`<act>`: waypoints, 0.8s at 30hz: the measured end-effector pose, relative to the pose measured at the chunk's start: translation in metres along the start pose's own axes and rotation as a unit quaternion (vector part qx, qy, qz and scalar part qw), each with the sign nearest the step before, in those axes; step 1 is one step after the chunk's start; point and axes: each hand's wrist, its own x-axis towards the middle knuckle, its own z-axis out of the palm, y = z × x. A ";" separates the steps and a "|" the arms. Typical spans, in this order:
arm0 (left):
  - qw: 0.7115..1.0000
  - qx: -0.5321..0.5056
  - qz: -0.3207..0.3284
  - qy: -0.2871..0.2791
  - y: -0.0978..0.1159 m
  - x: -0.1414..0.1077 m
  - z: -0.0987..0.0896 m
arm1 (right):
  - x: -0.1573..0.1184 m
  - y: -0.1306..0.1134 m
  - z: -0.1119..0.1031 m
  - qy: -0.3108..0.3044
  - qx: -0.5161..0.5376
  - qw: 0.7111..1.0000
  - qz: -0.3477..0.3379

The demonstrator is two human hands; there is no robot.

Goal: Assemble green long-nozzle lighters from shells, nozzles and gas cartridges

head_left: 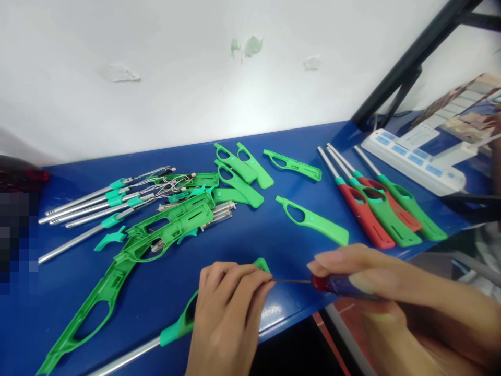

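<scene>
My left hand (230, 313) is wrapped over the handle of a green lighter (186, 321) at the table's front edge; its silver tube points to the lower left. In my right hand (395, 303) is a screwdriver (332, 284) with a red and dark blue handle. Its thin shaft runs left to the fingertips of my left hand, where the tip is hidden. Beyond my hands lie loose green shell halves, one of them a light green half (317, 224). Silver tubes with wires (94, 206) lie at the left.
On the right of the blue table (250, 237) are several red and green lighters (395, 214). A white power strip (415, 162) sits behind them, near a black metal frame (407, 68). The white wall (195, 94) rises behind the table. A dark, partly pixelated object stands far left.
</scene>
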 end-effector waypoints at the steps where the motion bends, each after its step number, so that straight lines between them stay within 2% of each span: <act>1: 1.000 -0.002 -0.002 0.000 0.000 0.000 0.000 | 0.003 -0.001 0.002 -0.002 0.015 1.000 -0.012; 7: 1.000 -0.011 -0.004 -0.008 0.001 -0.001 0.001 | 0.016 -0.002 0.004 -0.013 0.045 0.999 -0.028; 19: 1.000 -0.023 -0.015 -0.005 0.004 0.001 0.002 | 0.005 0.010 -0.002 -0.043 0.050 0.998 -0.018; 24: 1.000 -0.025 -0.015 0.004 0.005 0.001 0.002 | 0.003 0.012 0.002 -0.009 0.054 0.998 -0.037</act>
